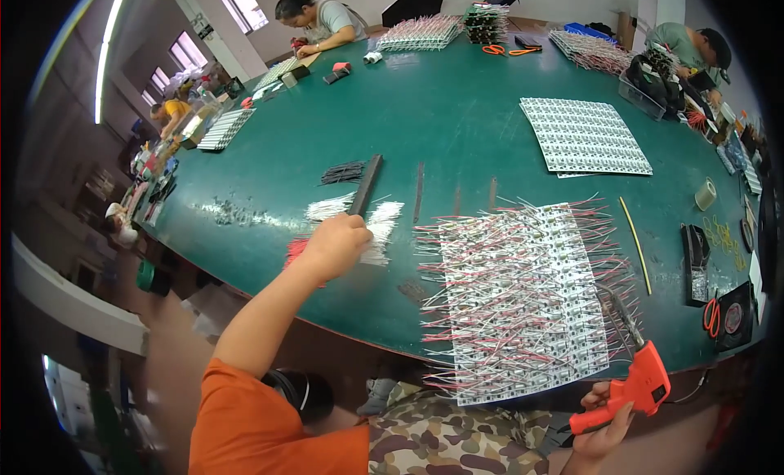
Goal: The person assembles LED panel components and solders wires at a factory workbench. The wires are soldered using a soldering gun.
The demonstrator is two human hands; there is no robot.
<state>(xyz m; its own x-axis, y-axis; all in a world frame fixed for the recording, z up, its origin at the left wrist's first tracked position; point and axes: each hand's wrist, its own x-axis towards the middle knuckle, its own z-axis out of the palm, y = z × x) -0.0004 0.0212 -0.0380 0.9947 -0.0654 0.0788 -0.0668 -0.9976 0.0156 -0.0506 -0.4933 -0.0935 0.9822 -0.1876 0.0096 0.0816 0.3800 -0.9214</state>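
My left hand [333, 248] is closed, its fingertips hidden beneath it. It lies at the near end of a dark narrow bar [368, 183], among bundles of white wires [382, 227] and red wires [295, 249]. What its fingers hold, if anything, does not show. My right hand [606, 418] is wrapped round the handle of a red soldering gun [641, 387]. The gun's metal tip points up and left, over the right edge of a white circuit board panel [523, 312]. Rows of red and white wires stick out across the panel and past its sides.
Beyond the wired panel lies a bare white panel stack [586, 137]. Black wires [343, 173] lie beside the bar. A yellow stick [634, 245], a black tray [696, 263] and orange-handled scissors [712, 318] are at right. Co-workers sit around the green table [441, 124].
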